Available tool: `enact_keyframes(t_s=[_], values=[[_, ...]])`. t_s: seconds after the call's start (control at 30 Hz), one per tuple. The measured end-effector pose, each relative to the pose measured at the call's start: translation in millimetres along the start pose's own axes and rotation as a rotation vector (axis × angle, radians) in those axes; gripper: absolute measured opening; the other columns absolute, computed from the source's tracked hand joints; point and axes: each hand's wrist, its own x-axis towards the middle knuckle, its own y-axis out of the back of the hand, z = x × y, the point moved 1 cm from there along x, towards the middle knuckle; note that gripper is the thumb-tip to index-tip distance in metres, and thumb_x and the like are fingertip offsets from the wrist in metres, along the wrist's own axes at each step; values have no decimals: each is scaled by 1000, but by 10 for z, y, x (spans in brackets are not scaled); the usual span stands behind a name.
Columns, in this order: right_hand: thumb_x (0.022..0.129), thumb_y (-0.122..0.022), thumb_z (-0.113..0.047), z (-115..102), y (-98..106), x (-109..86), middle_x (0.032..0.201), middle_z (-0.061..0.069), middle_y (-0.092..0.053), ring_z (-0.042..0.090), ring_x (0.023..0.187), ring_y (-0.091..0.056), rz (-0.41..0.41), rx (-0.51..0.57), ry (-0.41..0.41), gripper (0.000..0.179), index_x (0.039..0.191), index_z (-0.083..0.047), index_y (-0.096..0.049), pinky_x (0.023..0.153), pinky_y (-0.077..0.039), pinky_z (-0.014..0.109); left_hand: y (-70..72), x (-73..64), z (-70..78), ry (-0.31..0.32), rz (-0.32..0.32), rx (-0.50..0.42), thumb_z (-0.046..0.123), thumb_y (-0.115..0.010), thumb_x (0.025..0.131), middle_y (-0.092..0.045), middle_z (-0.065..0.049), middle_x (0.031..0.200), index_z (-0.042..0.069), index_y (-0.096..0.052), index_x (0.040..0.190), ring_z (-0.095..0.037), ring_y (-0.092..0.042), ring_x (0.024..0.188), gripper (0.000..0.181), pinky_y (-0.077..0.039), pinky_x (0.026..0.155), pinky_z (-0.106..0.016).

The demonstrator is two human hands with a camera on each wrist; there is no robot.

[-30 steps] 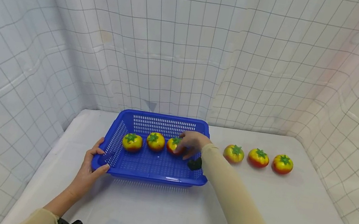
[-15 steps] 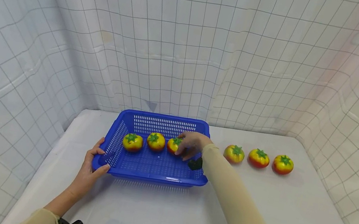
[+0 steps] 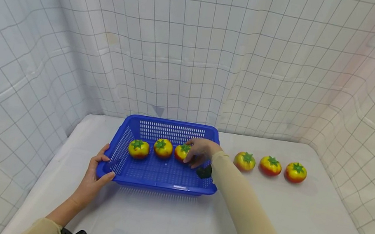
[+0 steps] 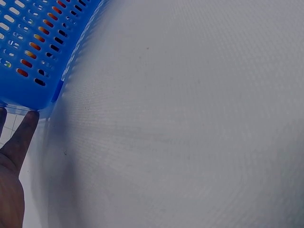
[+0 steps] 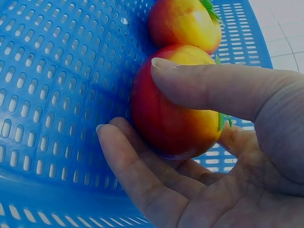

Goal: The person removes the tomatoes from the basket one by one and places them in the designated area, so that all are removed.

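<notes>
A blue perforated plastic basket point(image 3: 162, 176) stands on the white table. My left hand point(image 3: 88, 185) grips its near left corner, thumb on the front rim and fingers at the left side. Only the fingertips of that hand point(image 4: 19, 142) meet the basket point(image 4: 28, 88) in the left wrist view. Inside the basket, three red-and-yellow tomatoes with green star-shaped tops lie in a row. My right hand point(image 3: 202, 149) holds the rightmost tomato point(image 3: 181, 153); in the right wrist view the thumb lies over this tomato point(image 5: 166, 111) and the fingers curl beneath. The middle tomato point(image 5: 183, 21) is right behind it.
Three more tomatoes lie in a row on the table to the right of the basket: a left one point(image 3: 244, 162), a middle one point(image 3: 270, 166) and a right one point(image 3: 295, 173). White grid-patterned curtains point(image 3: 184, 49) hang behind and at both sides.
The right hand's fingers have shifted slightly to the right on the tomato, then stayed still. The left hand and the basket look the same.
</notes>
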Motion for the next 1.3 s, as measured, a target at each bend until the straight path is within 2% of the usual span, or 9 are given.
enact_keyframes(t_s=[0.87,1.3], values=[[81,-80,9,16,-13,-1,130,25,-50,39,95,-70,15,-16,11,81,151,-16,-48,87,-58,47,-4,-3,10,-8,-2,-9,1,-56,99,-7,-2,171,3,-27,128,-49,-5,151,41,-34,99,-8],[81,-81,7,-2,-6,-19,131,23,-51,35,94,-68,5,-25,32,79,150,-14,-48,90,-57,44,-3,1,3,-10,2,-16,0,-55,99,-8,-3,171,2,-26,128,-49,-4,151,41,-35,99,-8]])
